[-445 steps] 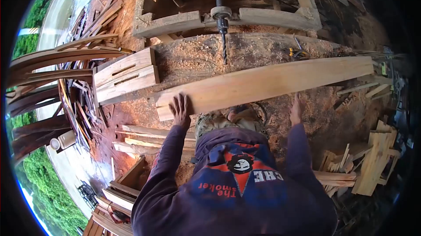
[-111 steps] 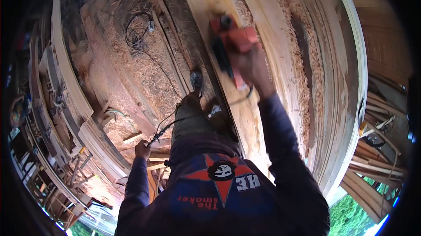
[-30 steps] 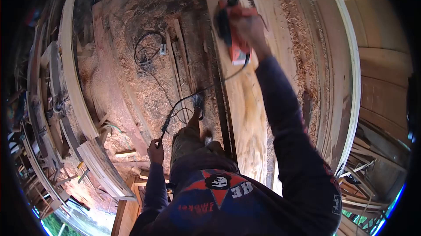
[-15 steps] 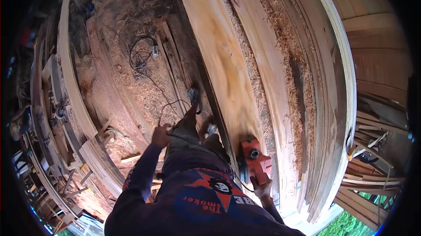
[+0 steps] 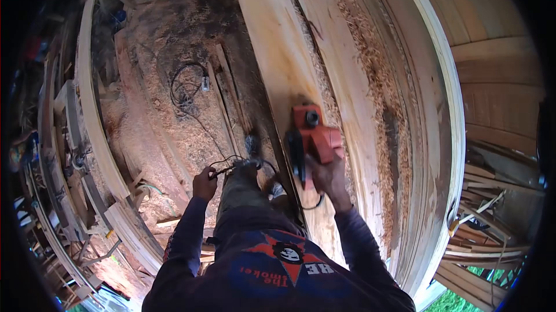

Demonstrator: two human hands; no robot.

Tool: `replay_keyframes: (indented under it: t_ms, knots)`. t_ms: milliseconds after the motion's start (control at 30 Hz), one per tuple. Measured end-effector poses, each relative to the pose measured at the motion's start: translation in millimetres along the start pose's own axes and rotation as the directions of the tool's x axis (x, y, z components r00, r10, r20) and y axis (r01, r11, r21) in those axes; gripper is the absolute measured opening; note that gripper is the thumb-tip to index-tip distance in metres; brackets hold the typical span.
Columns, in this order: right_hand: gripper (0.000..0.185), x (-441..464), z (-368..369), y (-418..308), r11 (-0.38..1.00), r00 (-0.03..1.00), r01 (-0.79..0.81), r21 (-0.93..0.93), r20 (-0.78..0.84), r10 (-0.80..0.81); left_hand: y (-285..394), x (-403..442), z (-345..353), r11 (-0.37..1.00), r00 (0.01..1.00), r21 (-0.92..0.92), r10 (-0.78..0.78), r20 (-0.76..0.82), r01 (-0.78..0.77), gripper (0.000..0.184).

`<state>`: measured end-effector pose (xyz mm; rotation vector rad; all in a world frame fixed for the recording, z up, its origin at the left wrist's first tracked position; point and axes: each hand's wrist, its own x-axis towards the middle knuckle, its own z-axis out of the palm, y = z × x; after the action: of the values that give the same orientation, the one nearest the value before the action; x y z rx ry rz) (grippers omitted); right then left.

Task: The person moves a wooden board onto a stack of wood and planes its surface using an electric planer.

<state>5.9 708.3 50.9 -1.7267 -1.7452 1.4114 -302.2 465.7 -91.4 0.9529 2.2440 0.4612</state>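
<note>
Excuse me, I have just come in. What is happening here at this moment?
A person is working on wood with a power tool. The right hand grips a red planer, which is on a long pale plank. The left hand, held out to the side, holds a black cable. Wood shavings lie among the boards to the right, and a cable coil lies on the floor.

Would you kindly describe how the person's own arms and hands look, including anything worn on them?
The left sleeve and right sleeve are long and dark navy-purple, ending about at the wrists. The left hand and right hand look ungloved. The dark shirt carries a red star, white lettering and red lettering.
</note>
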Motion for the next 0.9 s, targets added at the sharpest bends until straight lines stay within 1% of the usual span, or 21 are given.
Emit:
replay_keyframes:
  t_ms: [33, 100, 167, 233, 267, 333, 367, 433, 500, 567, 600, 633, 667, 700, 800, 833, 900]
  knots:
    - [0.030, 34, 9, -23, 0.998, 0.997, 0.060, 0.011, -0.038, -0.060, 7, 9, -11, 1.000, 0.998, -0.027, -0.015, -0.058, 0.013, 0.019]
    - [0.030, 103, 21, -64, 0.998, 0.997, 0.070, 0.008, 0.036, -0.070, 1, 25, -21, 0.998, 0.995, -0.056, -0.043, -0.088, 0.038, 0.020]
    - [0.030, 170, 37, -92, 0.981, 0.982, 0.190, -0.028, 0.012, -0.189, 1, 38, -28, 0.994, 0.991, -0.093, -0.067, -0.114, 0.056, 0.021]
    - [0.032, 230, 52, -121, 0.974, 0.981, 0.196, -0.113, 0.029, -0.193, 11, 46, -39, 0.976, 0.977, -0.062, -0.210, -0.049, 0.207, 0.023]
    - [0.030, 264, 61, -128, 0.930, 0.942, 0.334, -0.154, 0.037, -0.332, 12, 48, -40, 0.963, 0.966, -0.094, -0.258, -0.031, 0.254, 0.027]
    - [0.026, 305, 76, -160, 0.926, 0.926, 0.376, -0.037, 0.042, -0.374, 12, 50, -42, 0.953, 0.958, -0.128, -0.282, -0.048, 0.274, 0.028]
    - [0.024, 316, 80, -190, 0.954, 0.958, 0.276, 0.118, 0.045, -0.283, 13, 51, -42, 0.946, 0.953, -0.163, -0.295, -0.072, 0.281, 0.030]
    - [0.019, 377, 98, -205, 0.970, 0.976, 0.212, 0.121, 0.033, -0.217, 22, 53, -49, 0.932, 0.943, -0.193, -0.325, -0.066, 0.308, 0.031]
    - [0.016, 399, 104, -235, 0.951, 0.966, 0.238, 0.199, 0.052, -0.253, 23, 52, -50, 0.921, 0.930, -0.225, -0.351, -0.114, 0.320, 0.030]
    - [0.021, 438, 115, -248, 0.980, 0.982, 0.189, 0.059, -0.039, -0.187, 17, 50, -44, 0.916, 0.920, -0.231, -0.366, -0.143, 0.329, 0.028]
    - [0.024, 462, 118, -250, 0.966, 0.966, 0.256, -0.043, -0.021, -0.257, 15, 48, -41, 0.918, 0.918, -0.261, -0.350, -0.186, 0.297, 0.027]
    - [0.027, 466, 119, -254, 0.936, 0.946, 0.322, -0.144, 0.006, -0.325, 13, 43, -38, 0.919, 0.914, -0.291, -0.335, -0.228, 0.265, 0.027]
    - [0.027, 463, 120, -248, 0.936, 0.946, 0.322, -0.145, 0.012, -0.323, 8, 37, -31, 0.910, 0.909, -0.332, -0.338, -0.245, 0.249, 0.027]
    - [0.027, 460, 119, -246, 0.936, 0.944, 0.330, -0.124, 0.022, -0.330, 6, 31, -29, 0.910, 0.908, -0.333, -0.338, -0.248, 0.247, 0.027]
    - [0.027, 431, 110, -235, 0.936, 0.940, 0.342, -0.083, 0.023, -0.342, -2, 5, -24, 0.917, 0.893, -0.280, -0.359, -0.270, 0.284, 0.027]
    - [0.018, 416, 110, -215, 0.902, 0.902, 0.431, 0.017, 0.007, -0.431, -7, -2, -21, 0.919, 0.899, -0.279, -0.352, -0.261, 0.279, 0.027]
    - [0.012, 363, 92, -185, 0.846, 0.852, 0.508, 0.162, 0.048, -0.521, -20, -13, -15, 0.921, 0.899, -0.235, -0.365, -0.241, 0.311, 0.027]
